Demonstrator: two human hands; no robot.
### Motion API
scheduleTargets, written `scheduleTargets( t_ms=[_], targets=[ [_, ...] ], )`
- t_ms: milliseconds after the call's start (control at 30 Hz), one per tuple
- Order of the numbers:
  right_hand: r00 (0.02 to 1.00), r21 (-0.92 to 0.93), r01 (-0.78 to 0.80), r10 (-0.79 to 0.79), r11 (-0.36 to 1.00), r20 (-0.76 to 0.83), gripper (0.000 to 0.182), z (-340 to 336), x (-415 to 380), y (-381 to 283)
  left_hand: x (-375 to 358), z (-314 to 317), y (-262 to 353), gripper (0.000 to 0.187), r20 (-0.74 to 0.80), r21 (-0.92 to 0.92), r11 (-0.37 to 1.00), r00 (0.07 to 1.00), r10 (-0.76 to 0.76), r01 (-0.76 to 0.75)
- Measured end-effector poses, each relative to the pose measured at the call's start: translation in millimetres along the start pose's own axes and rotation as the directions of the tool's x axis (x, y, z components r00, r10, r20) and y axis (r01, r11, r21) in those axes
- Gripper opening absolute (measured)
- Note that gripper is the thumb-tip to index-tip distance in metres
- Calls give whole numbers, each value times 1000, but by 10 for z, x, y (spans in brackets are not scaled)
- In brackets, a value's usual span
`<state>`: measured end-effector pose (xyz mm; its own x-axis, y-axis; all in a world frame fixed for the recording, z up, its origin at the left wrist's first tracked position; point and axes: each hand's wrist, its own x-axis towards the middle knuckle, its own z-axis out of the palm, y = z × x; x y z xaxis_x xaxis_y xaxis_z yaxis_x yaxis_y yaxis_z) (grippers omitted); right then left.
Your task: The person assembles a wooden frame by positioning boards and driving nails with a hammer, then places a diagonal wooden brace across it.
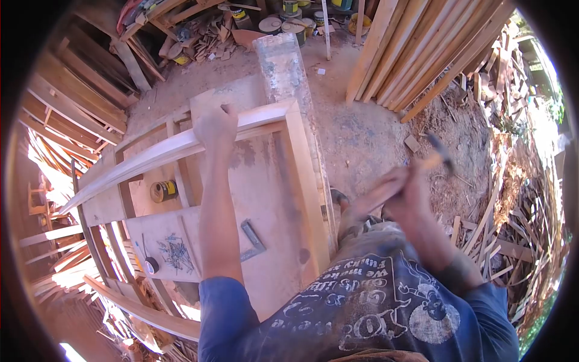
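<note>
Head view shows left hand (216,127), fingers clamped on one wooden frame (262,116), and right hand (413,184), fingers around one hammer (433,161) (blurred); one metal square (256,244) lies inside the frame.

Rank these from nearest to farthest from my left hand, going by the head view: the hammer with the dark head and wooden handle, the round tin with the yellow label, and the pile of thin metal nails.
From your left hand:
1. Round tin, below it and slightly left.
2. Nail pile, farther down.
3. Hammer, far right, in your right hand.
</note>
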<state>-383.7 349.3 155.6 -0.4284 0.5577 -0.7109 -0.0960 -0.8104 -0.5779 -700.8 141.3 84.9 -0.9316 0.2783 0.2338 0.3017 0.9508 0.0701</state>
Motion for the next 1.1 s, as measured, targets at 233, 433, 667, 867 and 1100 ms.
scheduleTargets(
  t_ms=[233,433,667,867,1100],
  targets=[
    [894,83,-341,296,936,336,30,213,907,-160,31,-2,-56,47,3,72,997,1000,7,-7],
    [991,1,-64,63,998,115,34,8,36,-509,28,32,-33,50,29,43,999,999,-25,24],
    [855,38,-437,402,899,327,37,334,1038,-66,4,23,-99,48,-36,40,999,999,13,-11],
    [997,77,74,-74,994,-14,32,-115,458,-122,7,19,-56,49,-3,80,997,1000,9,-9],
    [922,-221,-281,326,934,207,31,442,844,-14,-2,43,-199,51,62,89,996,998,-5,-1]
  ],
)
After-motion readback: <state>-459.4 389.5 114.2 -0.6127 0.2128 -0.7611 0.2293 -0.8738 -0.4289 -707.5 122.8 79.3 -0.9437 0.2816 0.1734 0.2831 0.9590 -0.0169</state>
